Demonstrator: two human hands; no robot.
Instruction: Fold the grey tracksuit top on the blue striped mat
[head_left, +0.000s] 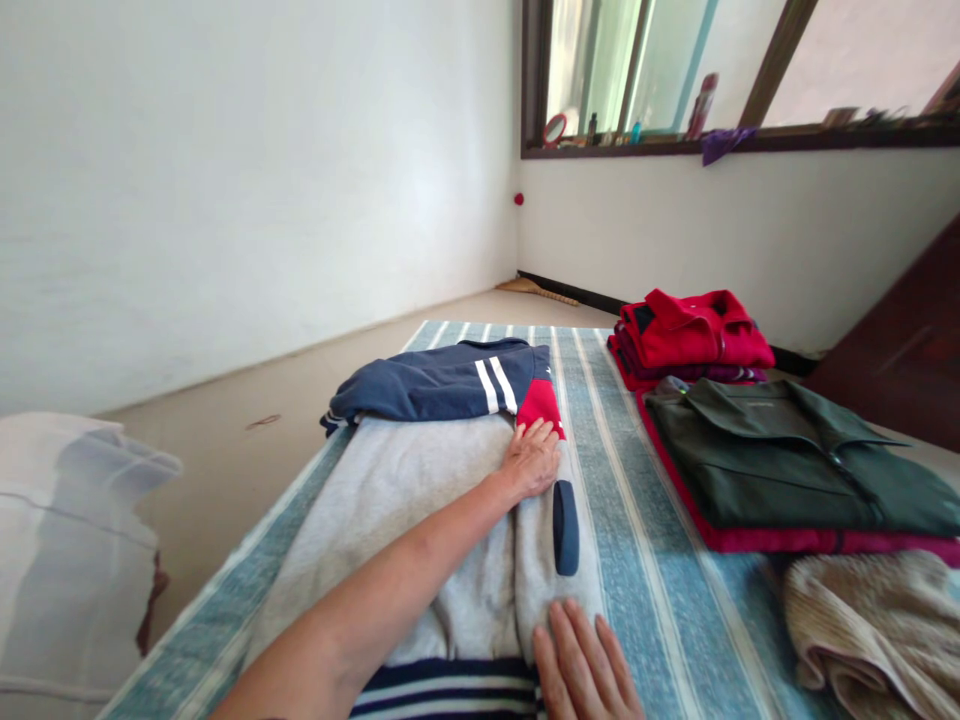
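Observation:
A grey sweatshirt point(420, 500) with a navy, white-striped and red upper part point(450, 380) lies on a blue-and-white striped sheet point(645, 560). My left hand point(531, 458) reaches far forward and rests flat on the grey cloth, fingers stretched toward the red patch point(540, 402). My right hand point(581, 665) lies flat, fingers together, on the garment's near right edge beside the navy striped hem point(450, 685). A navy pocket trim point(565, 527) sits between the two hands. Neither hand holds anything.
To the right lie a folded dark green jacket point(787, 455) on a magenta garment, a folded red stack point(690, 335) behind it, and a beige knit point(870, 620) in front. A pale pillow point(71, 560) sits at left. Bare floor and white walls lie beyond; a window sill point(720, 140) holds small items.

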